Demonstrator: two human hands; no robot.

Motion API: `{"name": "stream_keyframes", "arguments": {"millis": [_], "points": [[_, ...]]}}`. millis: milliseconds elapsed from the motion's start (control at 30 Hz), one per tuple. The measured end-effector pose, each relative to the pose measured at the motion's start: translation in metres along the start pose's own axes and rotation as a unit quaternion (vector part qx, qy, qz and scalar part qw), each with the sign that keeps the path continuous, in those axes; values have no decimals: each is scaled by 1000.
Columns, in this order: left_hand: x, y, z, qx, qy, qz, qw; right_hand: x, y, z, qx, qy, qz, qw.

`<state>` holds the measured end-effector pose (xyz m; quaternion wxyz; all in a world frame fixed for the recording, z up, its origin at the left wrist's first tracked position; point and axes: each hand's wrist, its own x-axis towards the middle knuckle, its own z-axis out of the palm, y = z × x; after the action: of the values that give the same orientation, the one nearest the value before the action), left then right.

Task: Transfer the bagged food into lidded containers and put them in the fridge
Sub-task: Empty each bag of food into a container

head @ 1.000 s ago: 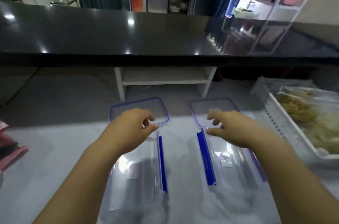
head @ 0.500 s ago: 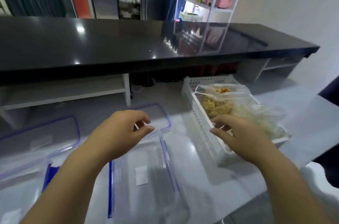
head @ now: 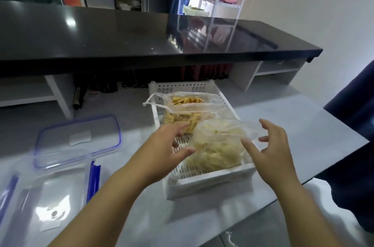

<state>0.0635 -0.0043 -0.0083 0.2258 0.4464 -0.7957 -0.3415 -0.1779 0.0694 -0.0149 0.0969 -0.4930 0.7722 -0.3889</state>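
Note:
A white perforated basket (head: 204, 183) sits on the grey counter and holds clear bags of food. The nearest bag (head: 216, 145) is full of pale yellow pieces; behind it lie a bag of ridged pasta-like pieces (head: 183, 118) and a bag of orange-yellow chips (head: 187, 100). My left hand (head: 164, 147) and my right hand (head: 272, 150) hover on either side of the nearest bag, fingers spread, holding nothing. At the left stands an open clear container (head: 50, 196) with blue clips, its lid (head: 78, 138) lying behind it.
A second clear container (head: 5, 198) shows at the far left edge. A black raised counter (head: 141, 40) runs across the back, with white shelf units under it. The grey counter's edge falls off at the lower right. A white wire rack (head: 214, 2) stands behind.
My view swung right from the two containers to the basket. Both hands moved right and forward, and now flank the nearest bag in the basket.

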Motion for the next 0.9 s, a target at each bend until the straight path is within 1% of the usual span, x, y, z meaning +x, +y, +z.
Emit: {"name": "stream_keyframes", "arguments": {"millis": [33,67,133,167,233,300,400,467,500,567,667,700,767,900], "points": [[5,5,8,-5,-7,-11,1000,5,4,-2,12,-33,26,999],[11,9,16,-9,-15,-25,1000,10,7,-4,20,-63,35,997],[19,19,27,-9,-18,-53,998,19,10,-5,33,-116,30,992],[23,24,31,-13,-11,-70,997,23,9,-4,53,-137,39,988],[32,32,37,-36,18,-110,993,32,9,-1,115,-151,88,978],[38,38,39,-28,39,-143,989,42,9,2,132,-142,127,973],[42,37,41,-22,44,-151,987,55,12,4,65,-125,123,982],[42,33,42,-57,57,-147,986,61,13,4,28,-127,113,985],[40,31,41,-90,67,-153,982,63,12,3,32,-125,113,985],[39,28,39,-184,92,-176,963,64,9,1,82,-120,122,982],[40,29,31,-329,115,-192,917,64,2,-1,186,-104,133,968],[40,30,27,-354,121,-187,908,63,-2,-3,219,-98,132,962],[40,33,19,-371,136,-166,903,64,-13,-7,271,-80,119,952],[33,41,0,-398,172,-108,895,62,-42,-19,356,-63,56,931]]}}
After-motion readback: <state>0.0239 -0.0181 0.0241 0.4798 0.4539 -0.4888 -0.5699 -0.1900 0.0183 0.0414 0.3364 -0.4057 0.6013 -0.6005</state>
